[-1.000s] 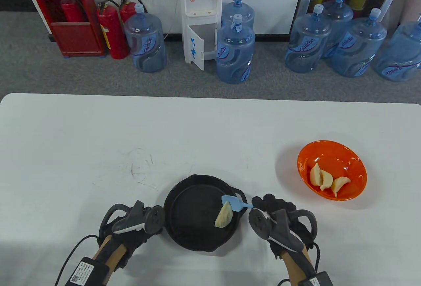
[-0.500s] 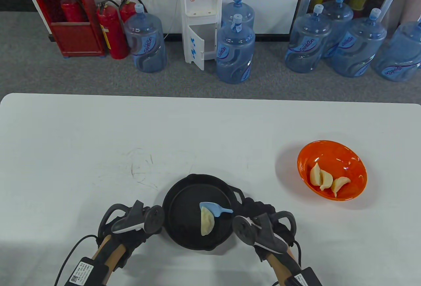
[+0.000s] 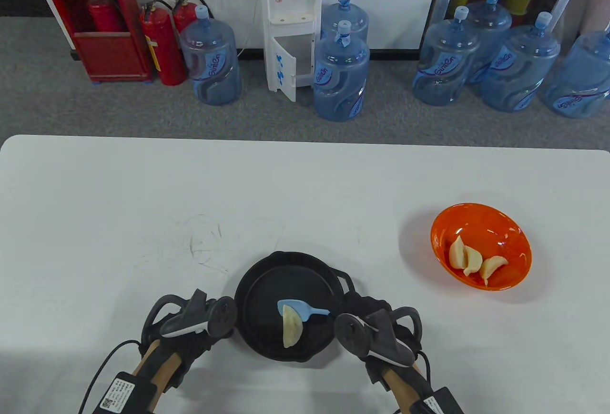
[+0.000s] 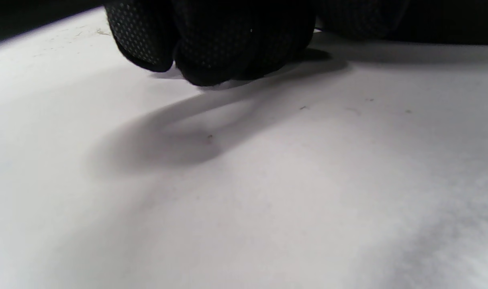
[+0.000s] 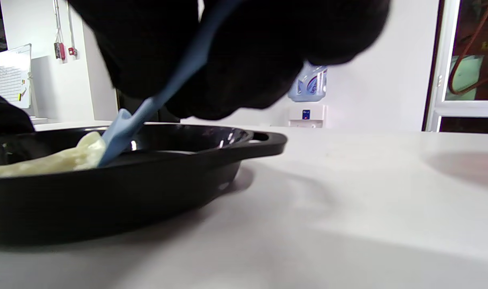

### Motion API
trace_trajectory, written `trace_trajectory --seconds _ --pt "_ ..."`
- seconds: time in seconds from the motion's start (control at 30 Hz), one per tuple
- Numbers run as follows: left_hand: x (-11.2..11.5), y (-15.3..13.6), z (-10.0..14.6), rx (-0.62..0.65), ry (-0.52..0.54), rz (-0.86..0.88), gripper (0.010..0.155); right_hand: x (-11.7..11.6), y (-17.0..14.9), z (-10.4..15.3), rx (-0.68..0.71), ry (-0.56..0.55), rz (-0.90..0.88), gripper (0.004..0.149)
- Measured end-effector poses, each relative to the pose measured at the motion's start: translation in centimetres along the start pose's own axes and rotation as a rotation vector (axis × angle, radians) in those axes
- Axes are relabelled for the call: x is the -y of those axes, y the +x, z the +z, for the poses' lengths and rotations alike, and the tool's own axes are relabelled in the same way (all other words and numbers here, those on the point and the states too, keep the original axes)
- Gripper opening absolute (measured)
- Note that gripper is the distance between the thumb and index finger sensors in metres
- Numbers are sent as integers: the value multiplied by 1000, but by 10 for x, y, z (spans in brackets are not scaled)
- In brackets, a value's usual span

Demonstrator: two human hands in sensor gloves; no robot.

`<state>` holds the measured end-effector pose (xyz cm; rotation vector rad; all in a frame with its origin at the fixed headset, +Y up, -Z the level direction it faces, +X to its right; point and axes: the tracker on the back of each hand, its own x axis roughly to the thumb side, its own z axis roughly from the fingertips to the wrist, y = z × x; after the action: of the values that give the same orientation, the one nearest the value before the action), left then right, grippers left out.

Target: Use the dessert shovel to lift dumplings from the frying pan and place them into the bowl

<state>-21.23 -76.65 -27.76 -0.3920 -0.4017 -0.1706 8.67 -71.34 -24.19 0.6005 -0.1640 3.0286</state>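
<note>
The black frying pan (image 3: 259, 290) sits near the table's front edge. One pale dumpling (image 3: 289, 330) lies in it, with the blade of the blue dessert shovel (image 3: 301, 309) pressed against its far end. My right hand (image 3: 364, 311) pinches the shovel's handle at the pan's right rim; the right wrist view shows the shovel (image 5: 147, 112) slanting down to the dumpling (image 5: 59, 160) inside the pan (image 5: 155, 180). My left hand (image 3: 195, 323) is at the pan's left side, its fingers (image 4: 227, 48) curled tight low on the table; whatever they hold is hidden. The orange bowl (image 3: 517, 242) holds three dumplings (image 3: 472, 259).
The bowl stands to the right of the pan, about a hand's width beyond its loop handle (image 3: 348, 280). Faint scuff marks (image 3: 205, 242) lie on the white table behind the pan. Water bottles, a dispenser and fire extinguishers stand on the floor beyond the far edge.
My right hand has moved left with the shovel, pushing the dumpling from the pan's right side towards its middle. The pan has shifted slightly left. My left hand has stayed put.
</note>
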Motion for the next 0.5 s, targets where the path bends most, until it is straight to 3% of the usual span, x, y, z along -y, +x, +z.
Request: trace_trajectory --seconds 0.5 --pt "0 0 0 -2 -3 4 56 -3 26 7 100 -13 6 41"
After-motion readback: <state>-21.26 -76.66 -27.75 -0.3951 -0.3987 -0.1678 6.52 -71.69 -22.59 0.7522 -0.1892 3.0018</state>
